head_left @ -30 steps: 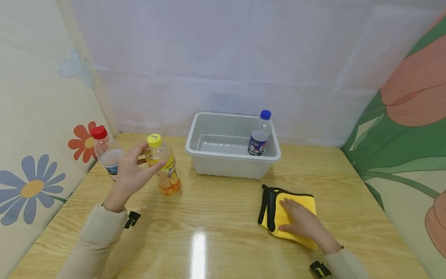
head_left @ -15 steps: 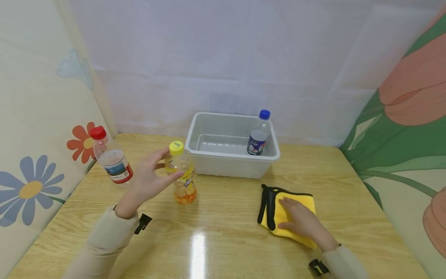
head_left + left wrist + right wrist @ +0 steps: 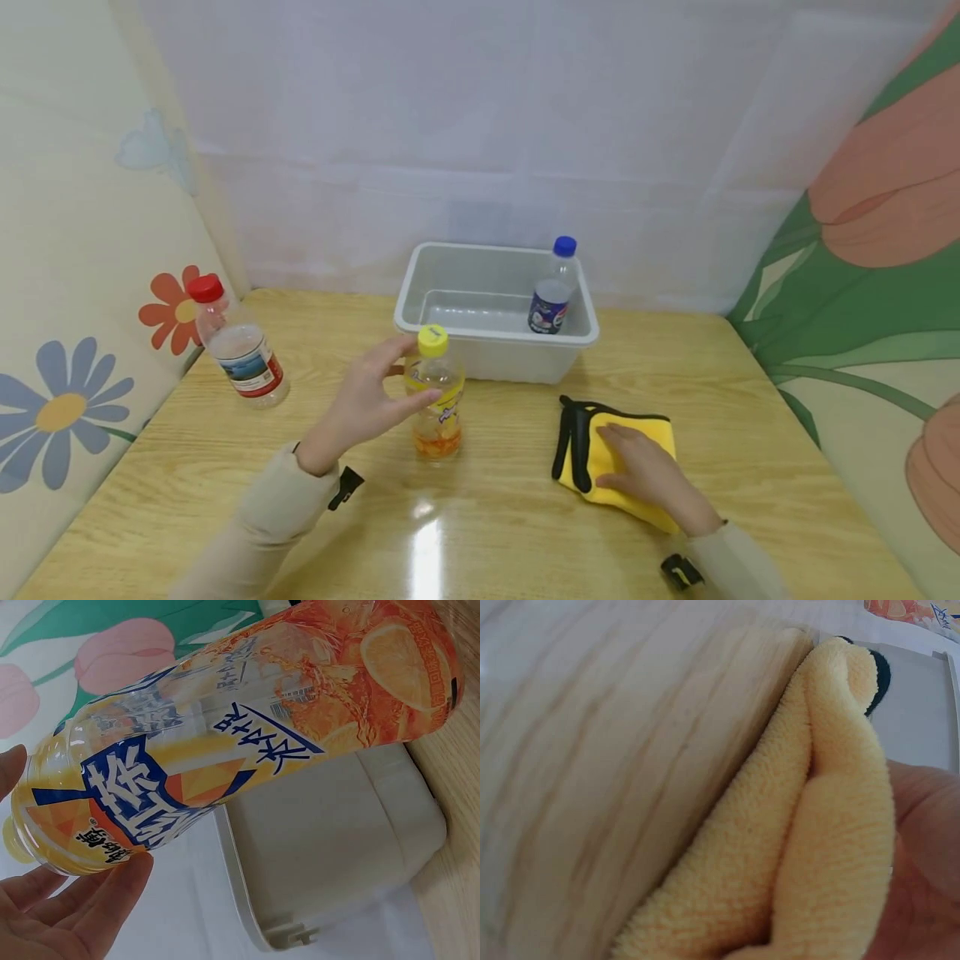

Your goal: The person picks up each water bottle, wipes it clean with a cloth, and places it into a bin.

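My left hand [image 3: 362,410] grips a clear plastic drink bottle [image 3: 442,425] round its upper part, thumb on the near side. The bottle has a yellow cap, a yellow band and orange fruit print near its base, and stands roughly upright in front of the bin. Up close in the left wrist view, the drink bottle [image 3: 187,765] has its shoulder between thumb and fingers. My right hand [image 3: 647,473] rests on a folded yellow cloth [image 3: 654,428] with black edging, fingers relaxed over it. Thick soft folds of the cloth [image 3: 832,840] fill the middle of the right wrist view.
A pale grey bin [image 3: 450,354] stands at the back of the wooden table [image 3: 495,517]. Inside it, at the right end, is a blue-capped bottle [image 3: 550,304]. A red-capped bottle [image 3: 247,367] stands at the left. Fabric walls enclose the back and sides.
My left hand has carried the yellow-capped bottle right and nearer to me, away from the red-capped bottle to the front of the bin. The right hand stays on the cloth.
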A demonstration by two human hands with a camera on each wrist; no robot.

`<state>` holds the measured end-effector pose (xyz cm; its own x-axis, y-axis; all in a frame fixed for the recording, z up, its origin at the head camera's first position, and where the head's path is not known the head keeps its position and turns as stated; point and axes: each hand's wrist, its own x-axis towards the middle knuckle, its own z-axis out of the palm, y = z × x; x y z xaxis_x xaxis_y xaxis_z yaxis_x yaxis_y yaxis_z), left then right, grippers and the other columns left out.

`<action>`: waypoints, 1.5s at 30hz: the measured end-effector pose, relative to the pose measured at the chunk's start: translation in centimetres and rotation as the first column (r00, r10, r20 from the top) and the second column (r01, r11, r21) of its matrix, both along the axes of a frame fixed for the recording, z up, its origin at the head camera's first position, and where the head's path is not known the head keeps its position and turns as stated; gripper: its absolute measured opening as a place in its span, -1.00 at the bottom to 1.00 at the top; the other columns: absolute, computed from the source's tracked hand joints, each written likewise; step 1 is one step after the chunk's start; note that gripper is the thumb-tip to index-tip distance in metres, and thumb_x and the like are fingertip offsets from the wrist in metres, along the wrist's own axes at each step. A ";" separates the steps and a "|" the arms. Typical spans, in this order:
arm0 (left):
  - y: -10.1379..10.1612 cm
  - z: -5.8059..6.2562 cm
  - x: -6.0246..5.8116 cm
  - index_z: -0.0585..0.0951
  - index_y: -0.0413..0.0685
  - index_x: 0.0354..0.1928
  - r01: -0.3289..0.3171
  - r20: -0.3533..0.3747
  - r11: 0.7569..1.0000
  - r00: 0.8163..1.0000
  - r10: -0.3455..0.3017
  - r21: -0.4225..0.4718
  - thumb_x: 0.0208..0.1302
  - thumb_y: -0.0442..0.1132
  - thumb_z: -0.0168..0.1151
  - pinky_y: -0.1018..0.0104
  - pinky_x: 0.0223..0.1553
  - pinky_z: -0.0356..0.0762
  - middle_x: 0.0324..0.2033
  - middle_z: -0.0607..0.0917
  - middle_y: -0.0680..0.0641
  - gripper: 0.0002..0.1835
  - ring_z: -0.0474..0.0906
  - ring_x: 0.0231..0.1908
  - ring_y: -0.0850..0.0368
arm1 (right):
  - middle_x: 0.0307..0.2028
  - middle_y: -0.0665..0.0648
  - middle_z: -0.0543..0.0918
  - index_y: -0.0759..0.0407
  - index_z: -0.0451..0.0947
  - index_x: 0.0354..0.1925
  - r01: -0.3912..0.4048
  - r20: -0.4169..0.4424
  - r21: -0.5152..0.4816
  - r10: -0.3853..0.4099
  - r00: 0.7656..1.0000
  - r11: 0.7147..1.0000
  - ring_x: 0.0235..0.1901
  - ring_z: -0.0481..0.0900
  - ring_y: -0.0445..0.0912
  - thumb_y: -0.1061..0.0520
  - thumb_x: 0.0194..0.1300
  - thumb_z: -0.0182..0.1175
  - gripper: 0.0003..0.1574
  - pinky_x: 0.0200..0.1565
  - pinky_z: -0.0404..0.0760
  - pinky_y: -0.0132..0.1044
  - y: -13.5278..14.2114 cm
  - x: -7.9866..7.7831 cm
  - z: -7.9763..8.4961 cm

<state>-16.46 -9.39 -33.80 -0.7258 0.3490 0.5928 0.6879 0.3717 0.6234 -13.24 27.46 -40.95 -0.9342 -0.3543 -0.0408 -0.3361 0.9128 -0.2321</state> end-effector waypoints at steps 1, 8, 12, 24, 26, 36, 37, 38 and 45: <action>0.2 0.0 0.0 0.42 -0.27 0.11 0.009 0.005 1.000 1.000 -0.009 -0.001 -0.11 -0.30 0.46 0.22 -0.23 0.63 -0.05 0.57 -0.17 -0.33 0.52 -0.10 -0.02 | 0.05 0.49 0.41 0.44 0.39 0.07 0.003 -0.001 0.004 -0.003 1.000 1.000 0.02 0.39 0.32 0.03 -0.10 0.41 -0.17 0.03 0.40 0.18 0.0 0.0 0.0; 1.6 0.1 -0.1 0.39 -0.28 0.15 0.066 0.046 0.998 0.997 -0.066 -0.002 -0.07 -0.29 0.43 0.32 -0.20 0.61 -0.03 0.55 -0.17 -0.31 0.51 -0.09 0.00 | 0.05 0.48 0.42 0.41 0.39 0.08 0.008 -0.009 0.016 -0.008 1.000 1.000 0.00 0.41 0.31 0.01 -0.11 0.42 -0.16 0.01 0.42 0.17 -0.1 -0.5 0.0; 2.2 -0.1 -0.5 0.38 -0.28 0.16 0.086 0.036 0.996 0.996 -0.086 -0.006 -0.08 -0.27 0.44 0.29 -0.20 0.61 -0.02 0.54 -0.17 -0.29 0.49 -0.08 0.01 | 0.03 0.47 0.43 0.41 0.39 0.07 0.000 -0.016 0.015 0.000 1.000 1.000 -0.02 0.43 0.30 0.03 -0.09 0.41 -0.19 -0.01 0.44 0.16 -0.2 -0.6 0.2; 4.2 -0.5 -1.0 0.40 -0.33 0.12 0.129 0.020 0.992 0.991 -0.129 -0.010 -0.10 -0.26 0.45 0.27 -0.21 0.62 -0.03 0.56 -0.20 -0.30 0.52 -0.10 -0.01 | -0.02 0.48 0.47 0.42 0.42 0.03 -0.017 -0.048 0.019 0.017 0.999 1.000 -0.09 0.48 0.29 0.04 -0.12 0.43 -0.21 -0.08 0.50 0.12 -0.2 -1.1 0.5; 4.4 -0.6 -1.0 0.40 -0.33 0.11 0.135 0.023 0.991 0.991 -0.135 -0.016 -0.10 -0.26 0.45 0.30 -0.20 0.61 -0.02 0.56 -0.20 -0.31 0.52 -0.09 0.00 | -0.03 0.47 0.47 0.42 0.43 0.03 -0.018 -0.049 0.019 0.019 0.999 1.000 -0.10 0.48 0.28 0.04 -0.11 0.42 -0.22 -0.09 0.51 0.12 -0.2 -1.1 0.6; 5.1 -1.1 -1.2 0.41 -0.29 0.11 0.122 0.027 0.992 0.992 -0.121 -0.041 -0.11 -0.24 0.45 0.36 -0.19 0.59 0.00 0.55 -0.17 -0.32 0.51 -0.08 0.02 | -0.10 0.41 0.54 0.43 0.45 -0.03 -0.013 -0.111 0.020 0.015 0.994 1.000 -0.13 0.51 0.26 0.05 -0.14 0.44 -0.26 -0.11 0.53 0.09 0.0 -1.5 0.3; 5.2 -1.1 -1.2 0.41 -0.29 0.11 0.119 0.027 0.992 0.993 -0.118 -0.043 -0.11 -0.24 0.45 0.36 -0.19 0.59 0.00 0.54 -0.17 -0.31 0.50 -0.07 0.03 | -0.11 0.41 0.54 0.44 0.45 -0.04 -0.008 -0.117 0.019 0.011 0.993 1.000 -0.14 0.51 0.26 0.06 -0.14 0.44 -0.27 -0.12 0.53 0.09 0.1 -1.5 0.3; 5.2 -1.2 -1.2 0.40 -0.30 0.11 0.116 0.027 0.992 0.993 -0.115 -0.045 -0.11 -0.24 0.45 0.36 -0.19 0.59 0.00 0.54 -0.17 -0.31 0.50 -0.07 0.03 | -0.12 0.40 0.55 0.44 0.46 -0.04 0.000 -0.121 0.014 0.002 0.993 1.000 -0.14 0.52 0.25 0.07 -0.13 0.44 -0.28 -0.12 0.53 0.08 0.1 -1.6 0.2; 5.5 -1.1 -1.1 0.34 -0.34 0.15 0.102 0.069 0.994 0.993 -0.099 -0.049 -0.11 -0.24 0.46 0.37 -0.13 0.56 0.03 0.52 -0.20 -0.25 0.48 -0.03 0.01 | -0.19 0.38 0.60 0.45 0.47 -0.07 0.057 -0.121 -0.045 -0.063 0.991 0.997 -0.23 0.56 0.23 0.17 -0.07 0.40 -0.40 -0.20 0.56 0.08 0.3 -2.1 0.5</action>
